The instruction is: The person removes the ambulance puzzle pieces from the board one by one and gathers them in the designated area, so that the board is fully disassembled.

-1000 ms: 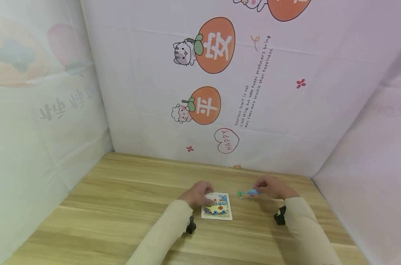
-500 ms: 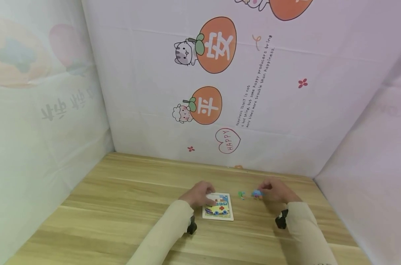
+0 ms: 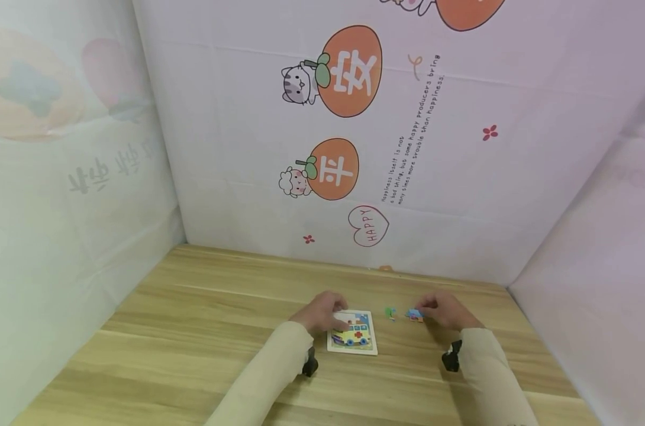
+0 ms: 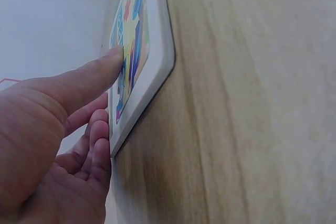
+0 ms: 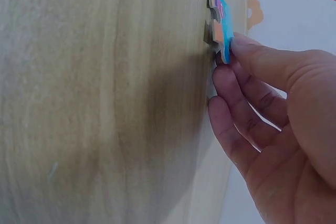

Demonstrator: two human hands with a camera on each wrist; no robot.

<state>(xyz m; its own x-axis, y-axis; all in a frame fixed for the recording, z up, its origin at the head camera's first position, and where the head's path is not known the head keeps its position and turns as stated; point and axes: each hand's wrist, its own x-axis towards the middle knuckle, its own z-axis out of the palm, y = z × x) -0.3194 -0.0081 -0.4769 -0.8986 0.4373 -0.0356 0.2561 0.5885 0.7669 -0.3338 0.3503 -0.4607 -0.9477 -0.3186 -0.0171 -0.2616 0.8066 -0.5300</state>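
Left hand (image 3: pixel 321 312): thumb pressing the face of the puzzle board (image 4: pixel 160 40), fingers curled at its edge; board flat on the table (image 3: pixel 221 343) under this grip. Right hand (image 3: pixel 445 310): thumb and finger pinch one end of a blue piece (image 3: pixel 415 315). Green piece (image 3: pixel 390 313) lies between the two grips.

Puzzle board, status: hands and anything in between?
Left hand grips puzzle board. Right hand pinches blue piece. Green piece lies between board and blue piece, untouched.

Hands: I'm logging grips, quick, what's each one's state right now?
Left hand: holding the board at its edge.
Right hand: holding a blue piece.
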